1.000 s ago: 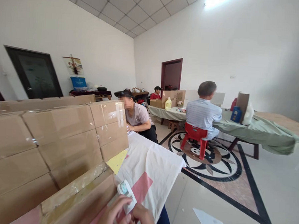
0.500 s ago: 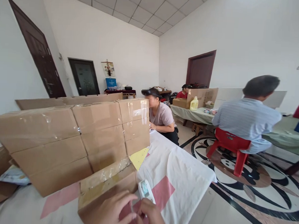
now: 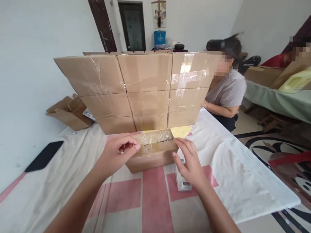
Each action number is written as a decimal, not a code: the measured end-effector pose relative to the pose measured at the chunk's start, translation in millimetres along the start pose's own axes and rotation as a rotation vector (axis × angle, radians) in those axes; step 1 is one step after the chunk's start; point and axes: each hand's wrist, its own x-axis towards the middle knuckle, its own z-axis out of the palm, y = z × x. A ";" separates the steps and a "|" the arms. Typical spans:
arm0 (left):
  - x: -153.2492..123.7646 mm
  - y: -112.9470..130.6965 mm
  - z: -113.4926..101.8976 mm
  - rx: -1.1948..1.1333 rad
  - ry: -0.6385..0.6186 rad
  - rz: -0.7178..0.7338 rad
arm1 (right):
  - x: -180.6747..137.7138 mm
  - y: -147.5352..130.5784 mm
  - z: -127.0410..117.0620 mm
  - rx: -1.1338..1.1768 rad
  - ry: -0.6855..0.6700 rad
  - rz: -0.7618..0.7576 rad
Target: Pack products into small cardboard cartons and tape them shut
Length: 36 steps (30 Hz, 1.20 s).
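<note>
Left hand (image 3: 119, 153) and right hand (image 3: 190, 160), now parted, flank the small carton (image 3: 153, 160), lower centre: left pinched narrow (contents cannot be told), right wider; work now spans both ends.

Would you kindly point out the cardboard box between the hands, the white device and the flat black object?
Cardboard box (image 3: 153, 158), head view: middle of its near side.
White device (image 3: 180, 179), head view: its uncovered near part.
Flat black object (image 3: 45, 156), head view: middle of its top.
</note>
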 end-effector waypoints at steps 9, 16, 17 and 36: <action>34.4 -28.2 5.3 0.129 -0.258 -0.299 | 57.6 60.0 43.6 0.493 -0.101 -0.110; 61.5 -20.5 0.4 0.217 -0.479 -0.340 | 53.1 60.9 42.7 0.572 -0.131 -0.080; 65.8 -18.6 1.4 0.242 -0.488 -0.350 | 53.2 61.6 43.1 0.583 -0.132 -0.076; 80.6 -4.3 -9.4 0.340 -0.650 -0.256 | 51.1 65.8 46.4 0.626 -0.115 -0.086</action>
